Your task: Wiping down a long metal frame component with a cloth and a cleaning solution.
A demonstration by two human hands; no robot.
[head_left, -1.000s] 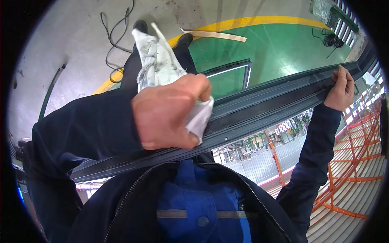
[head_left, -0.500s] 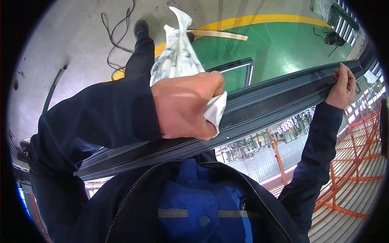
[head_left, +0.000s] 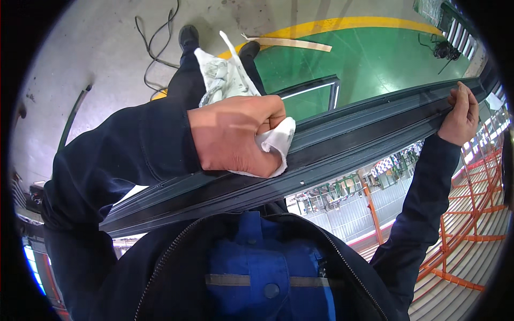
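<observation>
My left hand is closed around a white cloth with grey smudges. Part of the cloth bunches out by the thumb, over a long dark grey grooved profile. The rest hangs loose beyond the knuckles. The profile runs from lower left to upper right, and my left forearm crosses over it. Near its right end is my right hand, fingers bent and pressed together. Whether those fingers hold anything is hidden.
A dark rectangular frame stands beyond the profile. On the floor lie a pale flat strip, a loose black cable, a dark strip and a black coil. Orange rails appear at lower right.
My left hand has shifted slightly left and up with the cloth. The cloth's loose end has dropped and folded. My right hand appears a little further right, as the view shifts slightly.
</observation>
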